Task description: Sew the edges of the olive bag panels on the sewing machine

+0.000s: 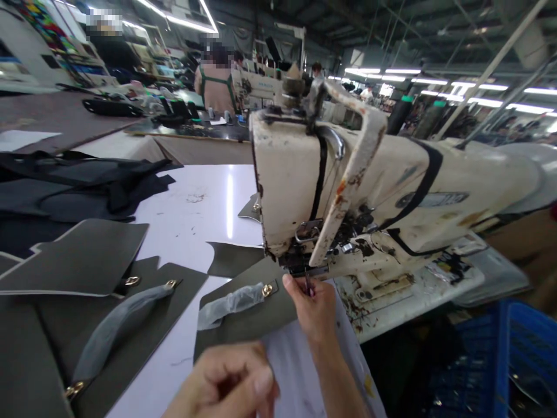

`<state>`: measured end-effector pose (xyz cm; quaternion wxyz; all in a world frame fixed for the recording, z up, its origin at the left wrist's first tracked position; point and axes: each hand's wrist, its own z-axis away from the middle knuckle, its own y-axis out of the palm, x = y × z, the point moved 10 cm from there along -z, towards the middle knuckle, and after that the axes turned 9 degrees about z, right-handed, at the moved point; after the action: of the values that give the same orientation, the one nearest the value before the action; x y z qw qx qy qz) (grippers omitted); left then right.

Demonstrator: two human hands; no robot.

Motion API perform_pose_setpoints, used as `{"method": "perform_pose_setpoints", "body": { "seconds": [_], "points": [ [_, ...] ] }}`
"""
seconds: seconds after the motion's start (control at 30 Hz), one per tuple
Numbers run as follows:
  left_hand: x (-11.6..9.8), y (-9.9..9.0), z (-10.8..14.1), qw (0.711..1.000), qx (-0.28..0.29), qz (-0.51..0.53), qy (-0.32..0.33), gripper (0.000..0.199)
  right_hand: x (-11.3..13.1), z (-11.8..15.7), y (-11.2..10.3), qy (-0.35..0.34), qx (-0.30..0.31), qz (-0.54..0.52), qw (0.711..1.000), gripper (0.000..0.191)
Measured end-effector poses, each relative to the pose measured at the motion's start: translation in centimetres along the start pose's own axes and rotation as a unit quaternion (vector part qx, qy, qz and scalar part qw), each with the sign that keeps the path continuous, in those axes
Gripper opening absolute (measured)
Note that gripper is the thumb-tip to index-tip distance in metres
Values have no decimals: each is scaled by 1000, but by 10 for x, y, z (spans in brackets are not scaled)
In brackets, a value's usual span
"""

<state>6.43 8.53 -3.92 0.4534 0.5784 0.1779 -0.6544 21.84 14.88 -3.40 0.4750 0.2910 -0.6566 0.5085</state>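
A dark grey panel with a plastic-wrapped handle and a gold ring lies on the white table, its far right edge by the head of a cream sewing machine. My right hand is at the needle area, thumb and fingers closed round something small and dark that I cannot make out. Nearer the camera, my left hand is raised over the near edge of the panel, fingers curled and thumb pressed to them; anything inside the pinch is hidden.
More grey panels with wrapped handles are spread at the left, dark fabric pieces behind them. A blue crate stands low at the right. Beyond the machine, a person wears green straps, among other worktables.
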Motion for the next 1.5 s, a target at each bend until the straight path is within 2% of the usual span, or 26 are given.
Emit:
{"method": "perform_pose_setpoints", "body": {
  "seconds": [0.03, 0.07, 0.1, 0.13, 0.17, 0.23, 0.27, 0.3, 0.37, 0.43, 0.53, 0.63, 0.7, 0.87, 0.97, 1.1, 1.2, 1.27, 1.33, 1.37, 1.43, 1.5],
  "points": [
    [-33, -27, -2, 990, -79, -81, 85, 42, 5, 3, -9, -10, -16, 18, 1000, 44],
    [-66, -54, -3, 956, -176, -173, 158, 32, 12, 8, -18, -19, -37, 29, 999, 39],
    [-97, -73, -6, 906, -242, -261, 231, 25, 20, 14, -26, -28, -53, 32, 998, 35],
    [-114, -83, -18, 862, -264, -350, 255, 26, 29, 21, -29, -32, -55, 22, 998, 32],
    [-122, -88, -38, 825, -248, -440, 253, 27, 38, 29, -27, -34, -38, -3, 999, 30],
    [-119, -89, -82, 757, -173, -581, 244, 30, 53, 44, -3, -18, 64, -101, 993, 31],
    [-116, -93, -98, 748, -159, -598, 239, 28, 59, 53, 16, 5, 129, -171, 977, 34],
    [-113, -95, -110, 739, -154, -612, 235, 24, 64, 61, 36, 39, 193, -246, 949, 39],
    [-111, -100, -118, 729, -172, -620, 233, 19, 67, 73, 72, 124, 271, -392, 871, 49],
    [-115, -103, -108, 711, -215, -625, 240, 24, 64, 73, 98, 204, 289, -498, 792, 50],
    [-126, -111, -76, 678, -286, -625, 260, 31, 54, 62, 121, 283, 261, -587, 712, 31],
    [-134, -113, -48, 633, -332, -634, 295, 32, 49, 52, 131, 317, 225, -636, 666, 20],
    [-137, -111, -38, 609, -344, -637, 323, 29, 51, 49, 135, 327, 215, -653, 648, 25],
    [-141, -99, -28, 584, -350, -640, 357, 28, 62, 44, 140, 339, 206, -676, 621, 45],
    [-139, -98, -24, 578, -352, -647, 351, 29, 62, 35, 140, 333, 184, -675, 632, 42],
    [-140, -111, -27, 581, -361, -648, 336, 30, 53, 30, 139, 313, 157, -662, 663, 29],
    [-163, -125, -37, 567, -398, -636, 340, 34, 59, 41, 139, 269, 195, -647, 686, 18],
    [-185, -129, -47, 564, -422, -620, 344, 37, 68, 55, 135, 227, 242, -619, 712, 27],
    [-203, -122, -56, 587, -414, -600, 352, 39, 70, 66, 121, 187, 262, -559, 764, 36],
    [-207, -115, -57, 606, -399, -586, 360, 40, 66, 67, 108, 166, 246, -515, 804, 37],
    [-200, -95, -47, 647, -368, -545, 386, 43, 50, 59, 69, 113, 161, -405, 893, 32],
    [-173, -70, -23, 672, -348, -507, 413, 34, 33, 48, 19, 52, 36, -284, 957, 28]
  ]
}}
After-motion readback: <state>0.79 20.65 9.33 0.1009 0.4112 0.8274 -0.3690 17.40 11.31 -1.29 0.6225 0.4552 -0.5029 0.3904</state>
